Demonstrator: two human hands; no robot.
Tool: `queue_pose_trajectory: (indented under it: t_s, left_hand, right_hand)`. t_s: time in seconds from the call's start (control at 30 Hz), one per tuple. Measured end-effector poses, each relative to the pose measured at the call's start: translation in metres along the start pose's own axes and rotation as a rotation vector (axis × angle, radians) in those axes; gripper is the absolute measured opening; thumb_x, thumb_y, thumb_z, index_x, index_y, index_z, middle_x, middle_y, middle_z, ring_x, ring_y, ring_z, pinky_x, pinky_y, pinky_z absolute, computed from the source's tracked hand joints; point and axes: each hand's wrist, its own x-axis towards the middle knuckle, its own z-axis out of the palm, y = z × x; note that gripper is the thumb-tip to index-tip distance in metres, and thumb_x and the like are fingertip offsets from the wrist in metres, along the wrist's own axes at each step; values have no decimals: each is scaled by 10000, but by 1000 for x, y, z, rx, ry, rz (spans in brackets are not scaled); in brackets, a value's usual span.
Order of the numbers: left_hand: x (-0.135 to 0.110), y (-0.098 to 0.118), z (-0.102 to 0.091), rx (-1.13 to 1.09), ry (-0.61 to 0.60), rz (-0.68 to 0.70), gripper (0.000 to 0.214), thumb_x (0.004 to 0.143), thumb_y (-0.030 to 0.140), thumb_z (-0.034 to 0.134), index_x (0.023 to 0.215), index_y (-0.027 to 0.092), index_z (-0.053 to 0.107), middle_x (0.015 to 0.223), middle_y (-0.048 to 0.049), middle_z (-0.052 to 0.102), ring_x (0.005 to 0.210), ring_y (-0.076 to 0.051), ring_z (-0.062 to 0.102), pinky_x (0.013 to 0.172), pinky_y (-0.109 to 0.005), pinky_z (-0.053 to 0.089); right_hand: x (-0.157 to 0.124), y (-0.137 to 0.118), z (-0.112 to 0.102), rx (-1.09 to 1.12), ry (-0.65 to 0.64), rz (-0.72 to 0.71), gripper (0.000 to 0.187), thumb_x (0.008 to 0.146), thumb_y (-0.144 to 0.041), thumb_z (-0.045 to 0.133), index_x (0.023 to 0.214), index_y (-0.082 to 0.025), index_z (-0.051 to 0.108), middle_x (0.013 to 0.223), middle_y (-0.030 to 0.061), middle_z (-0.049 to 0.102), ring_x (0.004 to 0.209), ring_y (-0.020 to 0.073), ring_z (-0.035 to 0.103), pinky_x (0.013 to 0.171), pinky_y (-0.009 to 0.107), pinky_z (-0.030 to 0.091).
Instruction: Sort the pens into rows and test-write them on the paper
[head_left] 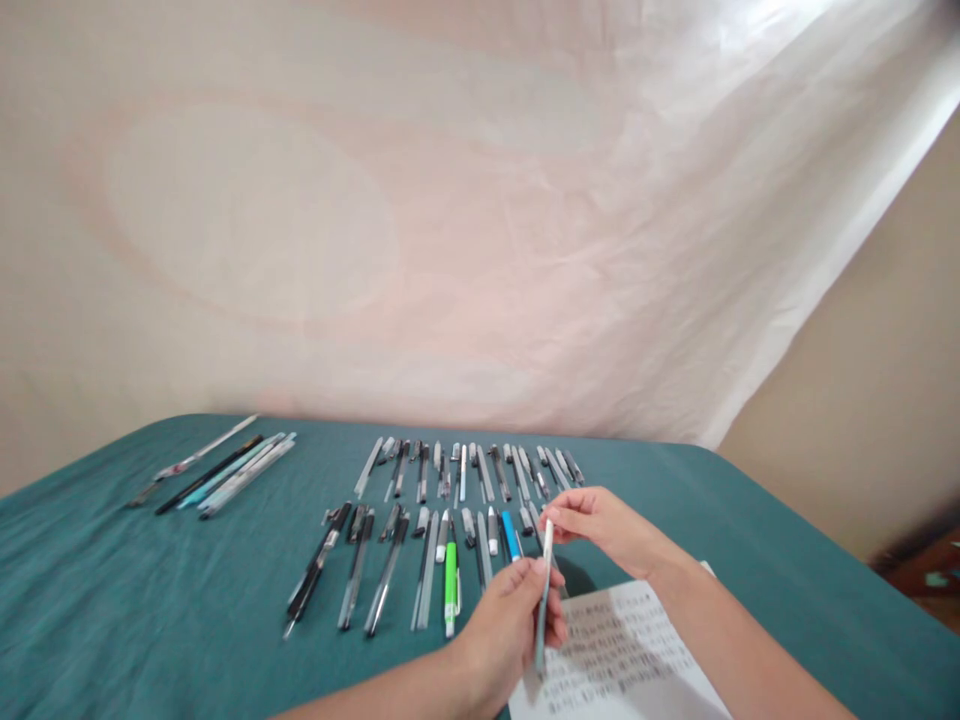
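My left hand [514, 610] is closed around the lower half of a slim pen [546, 572], thumb on one side and fingers curled behind. The pen is tilted, with a pale upper end and a darker grey lower end. At its upper end my right hand [600, 522] pinches with thumb and fingertips. Below both hands lies a white sheet [626, 640] covered in handwriting. Just left of my left hand are a bright green pen [451, 585] and a blue-capped pen [511, 535], part of the nearer row.
A farther row of pens [463, 472], many with caps lying beside them, runs across the green tablecloth [247, 590]. Black-capped pens [358, 570] lie at the nearer row's left. Several long, thin sticks or pens [236, 470] lie far left. A pale cloth [450, 220] hangs behind.
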Motion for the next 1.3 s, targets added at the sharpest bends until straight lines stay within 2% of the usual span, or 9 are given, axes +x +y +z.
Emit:
queue_pose_trajectory:
  t_s: [0.13,0.3,0.4,0.53,0.63,0.7,0.9,1.1,1.3]
  left_hand:
    - [-2,-3,0,43,-52,-26,289,749,413,498,773,125,495,559,30,481,456,-67,457,494,-212,303]
    - [0,-9,-3,99,-100,-21,293,761,416,481,767,124,500,551,25,490,452,-75,465,495,-221,308]
    - [2,-9,-4,84,-95,-32,281,761,402,482,765,121,501,548,26,486,454,-76,466,490,-217,305]
    - [1,-5,-2,56,-78,-51,267,759,387,489,764,120,501,553,29,479,458,-70,463,485,-207,297]
    - [-1,-3,-1,60,-75,-59,266,759,388,493,761,122,500,560,27,482,460,-69,464,486,-204,297]
    - [-1,-2,0,66,-75,-61,268,761,390,492,769,122,502,564,24,489,464,-71,468,486,-202,297]
    - [1,-3,0,61,-62,-71,262,769,384,485,779,123,500,561,24,488,458,-66,462,482,-196,295]
    - [3,-3,0,53,-50,-86,258,770,382,488,783,125,504,569,22,493,460,-65,463,483,-194,305]
    - [2,-1,1,21,-19,-87,260,760,387,505,777,128,507,576,22,491,474,-72,469,489,-201,320]
  right_hand:
    - [3,-3,-12,139,161,-77,257,691,-365,636,752,-116,647,742,40,620,582,74,509,573,204,424]
    - [11,3,-51,482,499,-229,205,661,-326,674,787,-172,623,731,1,589,519,50,484,447,156,405]
    - [17,20,-70,512,608,-190,205,634,-313,694,767,-176,619,673,-7,570,497,50,478,399,138,384]
    - [23,44,-67,146,473,9,225,661,-359,649,720,-145,613,592,-5,548,498,68,492,416,156,404]
    - [27,54,-52,-183,408,42,276,707,-409,570,687,-136,601,571,-3,546,483,76,491,399,165,394]
    - [31,57,-43,-283,413,43,286,714,-412,546,689,-133,605,580,2,556,465,76,484,373,163,372]
    - [38,64,-35,-380,422,53,237,670,-345,582,713,-121,644,499,-5,543,413,82,462,332,165,329]
    - [38,68,-37,-418,407,57,215,624,-286,627,749,-113,651,538,11,591,443,94,501,348,162,353]
    - [26,45,-41,-360,356,68,231,685,-332,574,752,-120,636,658,37,634,490,83,528,369,149,370]
